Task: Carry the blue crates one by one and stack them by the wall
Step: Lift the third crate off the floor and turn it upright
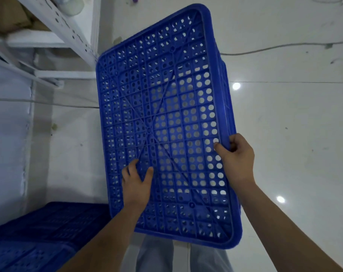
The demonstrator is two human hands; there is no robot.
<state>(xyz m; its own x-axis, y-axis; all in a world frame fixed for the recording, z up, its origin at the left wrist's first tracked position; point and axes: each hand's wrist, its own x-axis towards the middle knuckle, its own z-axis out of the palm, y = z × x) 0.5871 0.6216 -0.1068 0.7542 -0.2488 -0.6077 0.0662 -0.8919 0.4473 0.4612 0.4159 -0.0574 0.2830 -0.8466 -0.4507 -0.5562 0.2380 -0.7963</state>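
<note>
— What's in front of the person?

— A blue crate (162,122), held up off the floor with its perforated, ribbed underside facing the camera. It's tilted, the far end leaning up and to the right.

— How are the hands on it?

— The right hand (236,159) is closed around the crate's right edge, thumb on the perforated face and fingers curled over the rim. The left hand (136,180) lies flat against the underside near the lower left, fingers spread and pressing on the grid rather than wrapping anything.

— Both arms bare?

— Yes, both forearms come up from the bottom of the view, with pale trousers (156,254) showing below the crate.

— Any other crates?

— More blue crates (35,236) sit low at the bottom left, dim and in shadow, close to a white wall (7,144). I can't tell how many are stacked there.

— What else is around?

— A white metal shelf (55,30) with punched uprights at the upper left, just beside the crate's far left corner. A glossy white tiled floor (294,124) to the right, with two bright light reflections on it, and a thin cable (284,47) running across the floor behind the crate.
</note>
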